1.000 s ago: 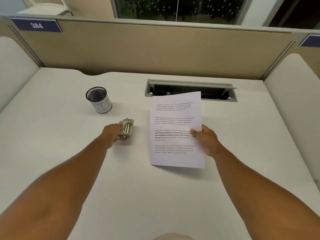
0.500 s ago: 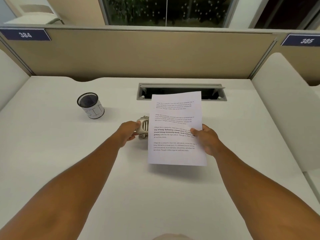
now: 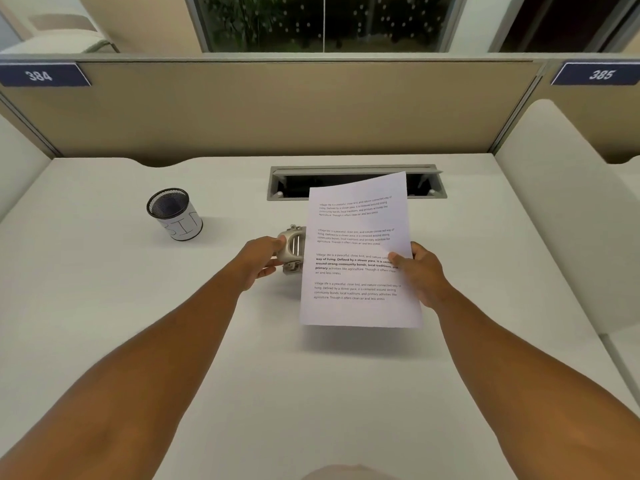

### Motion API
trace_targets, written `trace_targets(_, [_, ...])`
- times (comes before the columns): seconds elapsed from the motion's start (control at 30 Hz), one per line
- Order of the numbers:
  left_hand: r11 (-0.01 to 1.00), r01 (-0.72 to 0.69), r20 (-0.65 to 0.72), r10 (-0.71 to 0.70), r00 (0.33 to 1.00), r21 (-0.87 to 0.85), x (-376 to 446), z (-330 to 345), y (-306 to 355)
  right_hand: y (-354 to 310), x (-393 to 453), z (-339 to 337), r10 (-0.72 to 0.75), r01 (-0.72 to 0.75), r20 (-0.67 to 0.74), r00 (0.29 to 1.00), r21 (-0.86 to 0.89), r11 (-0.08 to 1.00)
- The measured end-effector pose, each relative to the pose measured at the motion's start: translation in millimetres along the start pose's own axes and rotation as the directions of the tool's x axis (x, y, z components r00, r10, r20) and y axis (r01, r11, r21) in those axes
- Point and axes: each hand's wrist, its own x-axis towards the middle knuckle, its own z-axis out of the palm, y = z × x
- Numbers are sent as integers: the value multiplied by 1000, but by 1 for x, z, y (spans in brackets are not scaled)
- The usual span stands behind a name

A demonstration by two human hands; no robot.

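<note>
The left hand (image 3: 261, 259) reaches out on a nearly straight arm, palm turned inward, its fingers curled over the near-left end of a beige metal hole punch (image 3: 293, 247) and the thumb tucked in lower down, so the hand grips the tool. The punch sits low over the white desk (image 3: 104, 306); whether its base touches the surface I cannot tell, because its right side is hidden behind the paper. The right hand (image 3: 420, 271), on an arm stretched forward from the other side, pinches the right edge of a printed sheet of paper (image 3: 356, 251), thumb on the printed face and the other fingers behind it. The sheet is held up off the desk, tilted towards the person, with a soft shadow under its lower edge and its top corner bowing a little; its left edge overlaps the punch. Beyond the sheet lies an open grey cable slot (image 3: 287, 183) set into the desk. To the left, well apart from both hands, stands a black mesh pen cup (image 3: 175, 214) with a white paper label. A tan partition (image 3: 277, 109) closes the back, bearing number plates 384 (image 3: 40, 75) and 385 (image 3: 601, 75).
</note>
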Motion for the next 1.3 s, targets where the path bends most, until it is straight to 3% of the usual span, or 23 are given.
trace_targets(0.57, [991, -68, 0, 68, 998, 114, 5, 2, 0, -10, -8, 8, -129, 121, -57, 990, -130, 984])
trace_targets(1.3, [989, -117, 4, 117, 993, 93, 8, 13, 10, -20, -5, 21, -206, 186, -88, 974, -193, 963])
